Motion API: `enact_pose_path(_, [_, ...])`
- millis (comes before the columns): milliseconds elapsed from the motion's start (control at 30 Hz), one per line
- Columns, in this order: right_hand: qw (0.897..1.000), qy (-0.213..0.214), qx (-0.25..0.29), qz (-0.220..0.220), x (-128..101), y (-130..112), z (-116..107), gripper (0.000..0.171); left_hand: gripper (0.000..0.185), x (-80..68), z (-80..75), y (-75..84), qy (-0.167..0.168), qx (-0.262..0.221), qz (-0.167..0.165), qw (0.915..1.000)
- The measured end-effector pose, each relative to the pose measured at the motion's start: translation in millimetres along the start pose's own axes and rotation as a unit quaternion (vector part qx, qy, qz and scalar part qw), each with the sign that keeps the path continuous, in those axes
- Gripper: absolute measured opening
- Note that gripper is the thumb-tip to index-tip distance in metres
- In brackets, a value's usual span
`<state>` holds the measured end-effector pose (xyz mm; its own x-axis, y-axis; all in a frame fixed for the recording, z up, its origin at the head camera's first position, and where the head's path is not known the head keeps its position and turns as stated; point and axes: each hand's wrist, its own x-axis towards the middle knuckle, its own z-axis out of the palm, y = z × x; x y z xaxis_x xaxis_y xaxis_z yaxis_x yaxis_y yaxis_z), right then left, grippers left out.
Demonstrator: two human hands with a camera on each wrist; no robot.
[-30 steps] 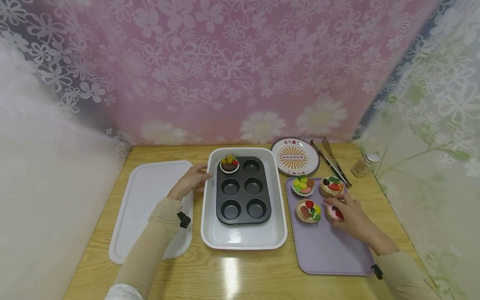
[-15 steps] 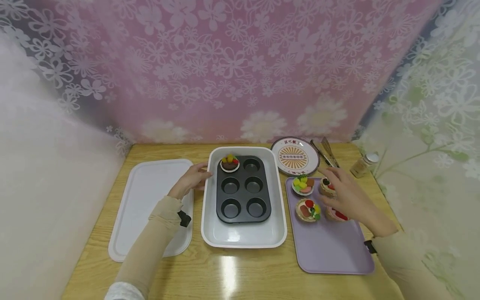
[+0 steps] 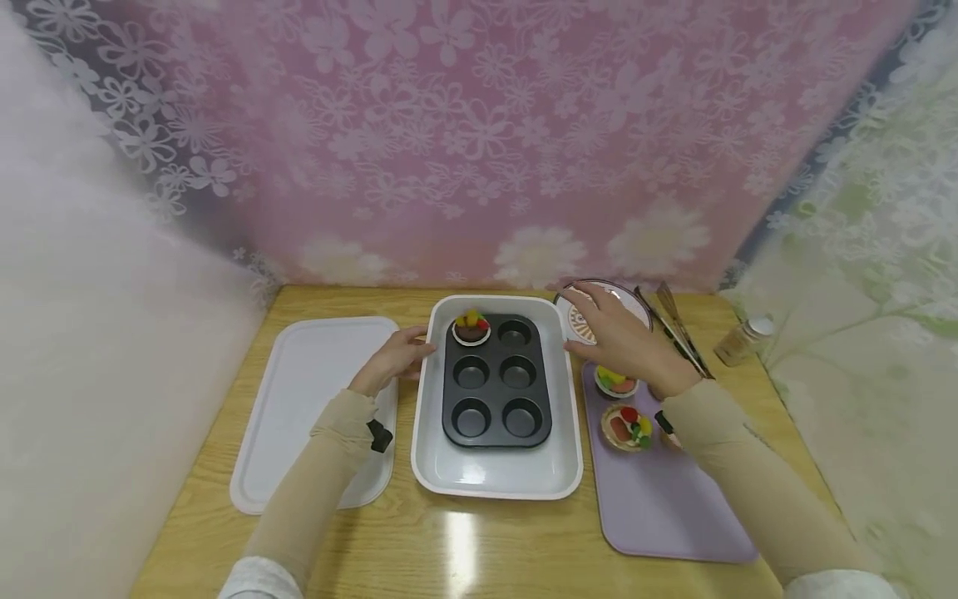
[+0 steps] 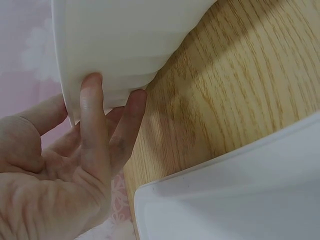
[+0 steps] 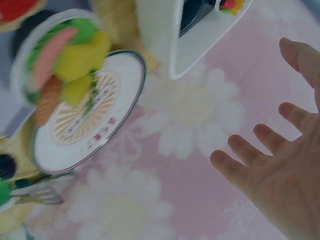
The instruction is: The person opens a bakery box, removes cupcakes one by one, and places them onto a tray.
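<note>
**Work Surface Layout: Left Hand at Dish Rim, Right Hand Spread Above Plate**

The wooden table (image 3: 479, 549) carries every item. The largest is the white baking dish (image 3: 497, 478) at centre. To its left lies a flat white tray (image 3: 299, 416); to its right lies a lilac tray (image 3: 666, 516).

Inside the white baking dish sits a black six-cup muffin pan (image 3: 496, 399). Its rear left cup holds one tart (image 3: 471, 327) topped with yellow and red pieces; the other five cups show bare.

Behind the lilac tray, a round patterned plate (image 3: 580, 320) rests near the rear wall, partly covered by the right hand. A pair of metal tongs (image 3: 677, 329) lies just right of the plate, and a small shaker jar (image 3: 741, 339) stands near the right curtain.

The lilac tray carries at least two visible tarts: a white-cased one with yellow and pink topping (image 3: 615, 381) at the rear, and a tan-cased one with red and green topping (image 3: 627, 426) in front of it. The right forearm hides the area beside them.

The left hand (image 3: 397, 359) rests at the rear left rim of the white baking dish. The left wrist view shows its fingers (image 4: 92, 125) straight, with the tips touching the outer wall of the dish.

The right hand (image 3: 621, 337) hovers over the plate, between the dish and the tongs. Its fingers (image 5: 250, 160) are spread wide and hold nothing.
</note>
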<state>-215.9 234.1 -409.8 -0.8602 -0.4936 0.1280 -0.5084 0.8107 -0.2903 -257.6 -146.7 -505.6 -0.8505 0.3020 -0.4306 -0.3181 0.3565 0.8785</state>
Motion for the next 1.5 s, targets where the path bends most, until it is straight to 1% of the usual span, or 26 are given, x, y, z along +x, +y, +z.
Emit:
enact_pose_path(33, [1.0, -0.001, 0.001, -0.003, 5, -3, 1, 0.087, 0.053, 3.2, -0.1, -3.1, 0.003, 0.001, 0.002, 1.0])
enact_pose_path(100, [1.0, -0.004, 0.001, -0.006, 14, -7, 3, 0.084, 0.052, 4.3, 0.2, -3.1, 0.007, 0.002, 0.004, 1.0])
enact_pose_path(267, [1.0, -0.023, 0.004, -0.005, 33, -13, 12, 0.079, 0.051, 3.4, 0.6, -2.7, 0.007, 0.005, 0.005, 0.9999])
enact_pose_path(400, [0.999, -0.044, 0.019, 0.0, 46, -19, 21, 0.082, 0.052, 2.5, 0.7, -2.7, 0.006, 0.008, 0.005, 0.9999])
enact_pose_path(600, [0.998, -0.06, 0.015, 0.001, 63, -25, 34, 0.087, 0.05, 5.6, 1.3, -3.3, 0.012, -0.007, 0.0, 0.9999])
enact_pose_path(833, [0.997, -0.074, 0.024, -0.021, 83, -32, 45, 0.088, 0.05, 6.8, 1.5, -4.1, 0.017, -0.011, 0.002, 0.9998])
enact_pose_path(967, [0.997, -0.077, 0.014, -0.028, 94, -36, 55, 0.088, 0.051, 6.3, 2.1, -4.4, 0.017, -0.011, 0.004, 0.9998])
enact_pose_path(1133, [0.996, -0.091, 0.004, -0.024, 105, -40, 69, 0.086, 0.051, 5.6, 0.8, -6.3, 0.015, -0.012, 0.007, 0.9998])
enact_pose_path(1233, [0.995, -0.091, 0.003, -0.032, 111, -43, 75, 0.085, 0.051, 5.0, 0.1, -6.6, 0.016, -0.015, 0.006, 0.9997])
enact_pose_path(1400, [0.994, -0.097, 0.02, -0.051, 119, -47, 84, 0.085, 0.052, 3.5, -0.9, -7.4, 0.02, -0.016, 0.007, 0.9997])
enact_pose_path(1500, [0.993, -0.106, 0.035, -0.049, 125, -50, 89, 0.085, 0.052, 2.6, -1.8, -8.5, 0.022, -0.014, 0.007, 0.9996])
